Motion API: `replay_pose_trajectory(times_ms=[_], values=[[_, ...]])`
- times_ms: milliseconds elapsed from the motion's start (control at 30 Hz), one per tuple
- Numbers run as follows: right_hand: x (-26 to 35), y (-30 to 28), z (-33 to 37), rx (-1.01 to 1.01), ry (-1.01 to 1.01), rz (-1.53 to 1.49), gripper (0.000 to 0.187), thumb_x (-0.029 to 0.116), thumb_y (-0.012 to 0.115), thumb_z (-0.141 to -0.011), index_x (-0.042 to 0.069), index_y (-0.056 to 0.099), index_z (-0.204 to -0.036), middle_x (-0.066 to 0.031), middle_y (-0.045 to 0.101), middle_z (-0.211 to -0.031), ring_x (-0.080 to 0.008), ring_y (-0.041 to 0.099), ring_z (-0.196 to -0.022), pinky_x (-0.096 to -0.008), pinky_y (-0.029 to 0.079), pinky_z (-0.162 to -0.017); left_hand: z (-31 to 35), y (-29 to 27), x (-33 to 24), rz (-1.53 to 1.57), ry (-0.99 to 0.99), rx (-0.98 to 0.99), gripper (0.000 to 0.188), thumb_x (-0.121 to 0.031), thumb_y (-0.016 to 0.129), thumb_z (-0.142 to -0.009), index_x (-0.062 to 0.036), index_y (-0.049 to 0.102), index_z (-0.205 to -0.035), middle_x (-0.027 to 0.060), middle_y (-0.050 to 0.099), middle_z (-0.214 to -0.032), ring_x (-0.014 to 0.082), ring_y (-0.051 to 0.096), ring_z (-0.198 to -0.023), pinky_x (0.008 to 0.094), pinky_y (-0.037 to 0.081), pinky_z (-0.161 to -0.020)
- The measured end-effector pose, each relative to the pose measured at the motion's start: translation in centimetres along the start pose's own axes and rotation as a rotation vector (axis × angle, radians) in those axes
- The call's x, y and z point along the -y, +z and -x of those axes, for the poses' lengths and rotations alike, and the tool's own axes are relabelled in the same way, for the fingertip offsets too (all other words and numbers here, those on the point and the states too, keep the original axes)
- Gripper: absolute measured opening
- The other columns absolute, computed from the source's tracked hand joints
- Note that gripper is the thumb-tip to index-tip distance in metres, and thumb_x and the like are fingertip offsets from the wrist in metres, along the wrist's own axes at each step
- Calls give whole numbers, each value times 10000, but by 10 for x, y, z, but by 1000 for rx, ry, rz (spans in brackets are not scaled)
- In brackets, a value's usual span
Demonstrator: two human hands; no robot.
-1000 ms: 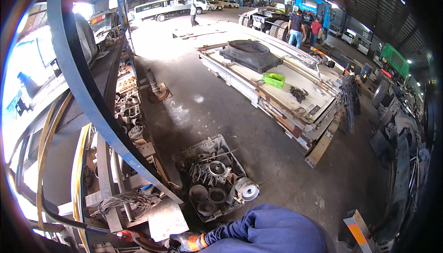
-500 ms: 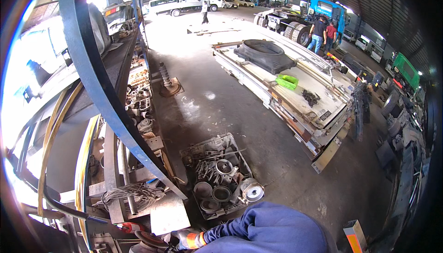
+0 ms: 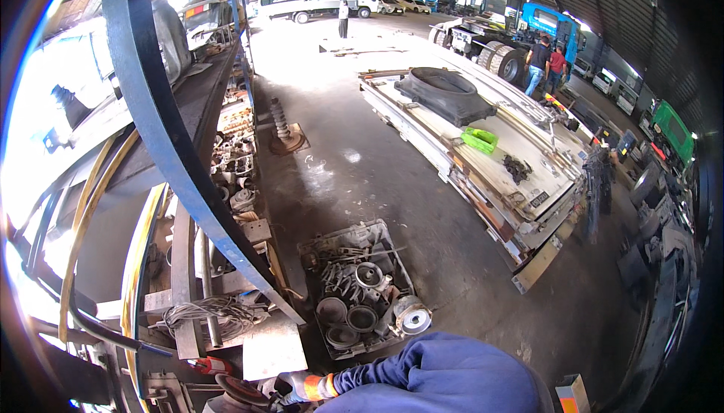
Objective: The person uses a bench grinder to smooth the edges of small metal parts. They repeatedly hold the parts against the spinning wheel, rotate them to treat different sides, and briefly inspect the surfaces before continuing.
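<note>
At the lower edge, a dark blue sleeve reaches leftward and ends in my right hand [image 3: 302, 386], in a grey work glove with an orange-banded cuff. Its fingers are closed round the dark body of what looks like an angle grinder, whose brownish round disc [image 3: 243, 389] sits just left of the glove. Right above the disc lies a pale flat plate [image 3: 273, 351]. Close by is a red object [image 3: 211, 365], partly covered by metal parts. My left hand does not show.
A grey crate [image 3: 400, 262] of greasy metal parts stands on the floor ahead. A blue steel post [image 3: 162, 126] slants across the left, beside a coil of wire [image 3: 215, 315]. To the right, a stacked white panel [image 3: 520, 149] carries a green tray [image 3: 480, 139]. Two people stand near a blue truck.
The whole view has shifted slightly, so the surroundings sit a little farther right and lower. My right hand stays closed at the tool beside the plate.
</note>
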State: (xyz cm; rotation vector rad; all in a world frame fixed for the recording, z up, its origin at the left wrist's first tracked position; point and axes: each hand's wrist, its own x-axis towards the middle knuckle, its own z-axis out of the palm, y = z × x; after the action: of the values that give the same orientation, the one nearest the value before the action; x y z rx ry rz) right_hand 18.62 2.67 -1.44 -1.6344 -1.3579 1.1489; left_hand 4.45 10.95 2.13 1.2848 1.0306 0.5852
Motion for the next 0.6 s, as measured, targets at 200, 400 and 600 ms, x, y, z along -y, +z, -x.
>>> replay_pose_trajectory(times_ms=[200,400,600], values=[[-32,22,-14,-59,-194,-33,631,408,800,-748,28,593,-1207,-183,670,-1103,-332,643,-1001,-408,495,-824,14,1,20,-6,14,-12,415,-141,676,-842,-7,614,-1229,173,650,-1193,321,617,-1115,401,478,-973],[-16,-5,-23,215,-197,81,484,441,606,-905,58,588,-1201,-196,662,-1113,-286,643,-1019,-400,495,-895,49,-13,69,-643,721,101,488,-137,730,-779,-18,612,-1237,194,633,-1219,368,580,-1181,418,464,-1002],[6,-9,-4,202,-38,43,494,446,687,-886,-5,600,-1067,-154,682,-977,-238,641,-916,-370,504,-809,78,7,47,699,-253,-41,289,-165,683,-912,-61,644,-1179,45,683,-1059,169,651,-948,317,534,-855]])
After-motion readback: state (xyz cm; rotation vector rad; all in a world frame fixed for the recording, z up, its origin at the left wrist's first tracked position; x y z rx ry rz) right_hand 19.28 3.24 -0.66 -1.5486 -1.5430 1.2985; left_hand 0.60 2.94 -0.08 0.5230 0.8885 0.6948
